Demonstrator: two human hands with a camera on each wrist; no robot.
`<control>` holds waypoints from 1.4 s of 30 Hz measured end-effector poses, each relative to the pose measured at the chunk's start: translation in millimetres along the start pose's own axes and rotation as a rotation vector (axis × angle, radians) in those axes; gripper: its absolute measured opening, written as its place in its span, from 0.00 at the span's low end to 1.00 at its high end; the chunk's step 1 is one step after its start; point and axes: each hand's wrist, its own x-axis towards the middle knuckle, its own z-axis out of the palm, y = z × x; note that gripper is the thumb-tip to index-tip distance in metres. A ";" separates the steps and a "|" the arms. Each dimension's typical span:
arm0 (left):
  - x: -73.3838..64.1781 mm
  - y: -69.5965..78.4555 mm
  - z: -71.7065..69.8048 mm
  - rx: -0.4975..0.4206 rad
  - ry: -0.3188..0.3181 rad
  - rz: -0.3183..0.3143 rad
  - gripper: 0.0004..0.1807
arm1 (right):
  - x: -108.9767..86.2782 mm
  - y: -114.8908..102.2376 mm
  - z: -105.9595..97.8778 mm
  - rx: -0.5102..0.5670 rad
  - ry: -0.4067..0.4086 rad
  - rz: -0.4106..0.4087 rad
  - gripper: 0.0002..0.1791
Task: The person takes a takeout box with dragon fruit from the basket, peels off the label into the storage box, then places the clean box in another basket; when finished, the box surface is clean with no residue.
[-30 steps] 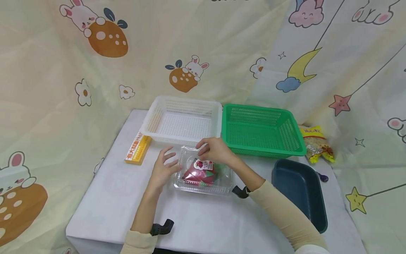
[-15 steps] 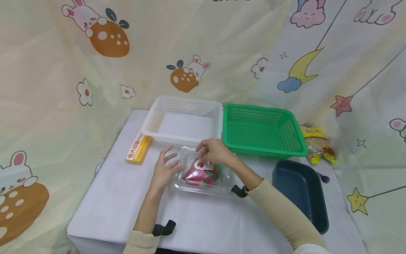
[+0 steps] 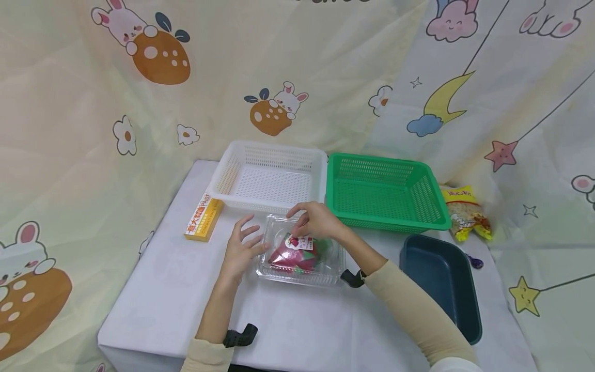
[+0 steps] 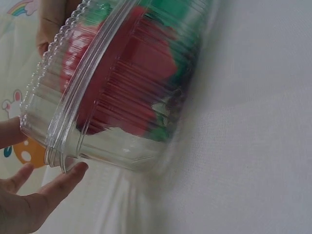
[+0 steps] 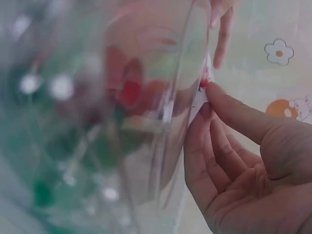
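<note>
A clear plastic clamshell box (image 3: 297,275) with red and green contents (image 3: 283,257) sits on the table in front of the person. On its lid is a white sticker label (image 3: 301,243) with red print. The right hand (image 3: 319,221) is over the lid; in the right wrist view its thumb (image 5: 234,107) and finger pinch the label's edge, which stands away from the plastic. At the box's left side, the left hand (image 3: 240,250) has its fingers spread. Its fingertips (image 4: 75,170) are at the rim in the left wrist view; firm contact is hard to tell.
Behind the box stand a white basket (image 3: 269,202) and a green basket (image 3: 386,219). A yellow pasta box (image 3: 203,217) lies at left. To the right are a dark blue tray (image 3: 439,284), a yellow snack bag (image 3: 465,212) and a small purple item (image 3: 475,262).
The right fingertips have shifted slightly at the label. Left hand and box stay in place; the head view has drifted a little.
</note>
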 end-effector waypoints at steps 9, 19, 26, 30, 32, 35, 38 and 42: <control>1.2 -4.0 0.7 -0.017 0.001 0.009 0.50 | 2.1 6.8 -2.6 0.138 -0.052 0.031 0.27; 2.5 -2.4 1.1 -0.032 0.007 0.008 0.51 | 2.2 7.5 -3.6 0.202 -0.051 0.036 0.31; 4.5 -2.8 1.7 -0.038 0.007 0.008 0.50 | 0.5 7.4 -3.4 0.263 -0.033 0.059 0.33; 5.8 -4.4 0.9 -0.048 0.008 0.007 0.50 | 0.4 7.8 -2.9 0.287 -0.029 0.069 0.32; 6.3 -5.1 0.4 -0.053 0.009 0.008 0.50 | 0.6 8.4 -2.5 0.302 -0.027 0.083 0.32; 6.3 -4.5 -0.2 -0.057 0.011 0.010 0.50 | 0.7 9.0 -1.8 0.319 -0.023 0.104 0.32; 6.6 -3.7 -0.6 -0.055 0.013 0.008 0.50 | 0.9 9.4 -1.8 0.340 -0.021 0.112 0.32; 7.4 -3.7 -1.2 -0.061 0.009 0.003 0.51 | 0.8 9.7 -2.4 0.380 -0.025 0.114 0.32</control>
